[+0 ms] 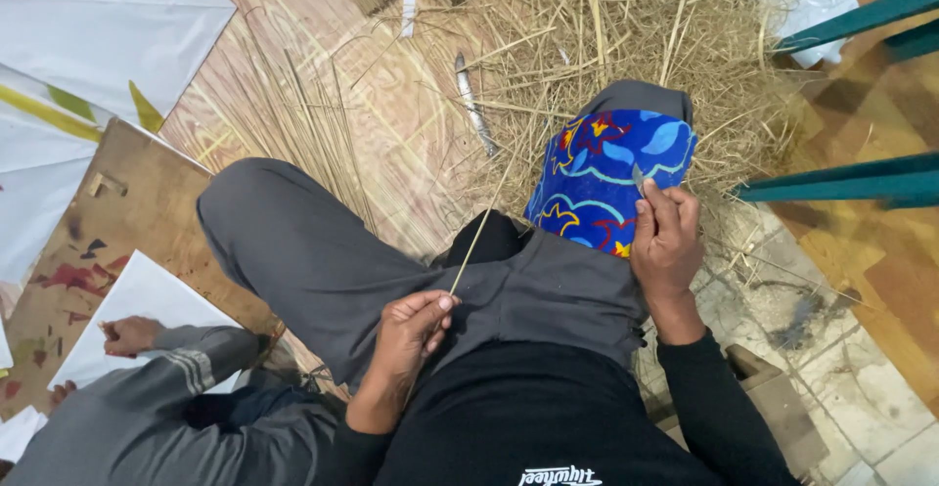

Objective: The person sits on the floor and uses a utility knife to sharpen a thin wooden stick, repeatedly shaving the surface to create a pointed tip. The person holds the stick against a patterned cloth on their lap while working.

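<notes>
My left hand [409, 334] pinches the near end of a thin bamboo stick [481, 232] that runs up and to the right across my lap. My right hand [667, 237] rests on a blue patterned cloth [604, 175] laid over my right knee and grips a small knife, whose blade [638, 179] pokes up just above the fingers. I sit cross-legged in grey trousers [303, 251]. The blade is apart from the stick.
A heap of straw-like shavings [626, 46] lies ahead, with a second knife [473, 105] on the floor beside it. White paper kites [108, 26] and a wooden board [117, 212] lie left, where another person's hand [132, 334] rests on paper. Teal furniture legs [851, 181] stand right.
</notes>
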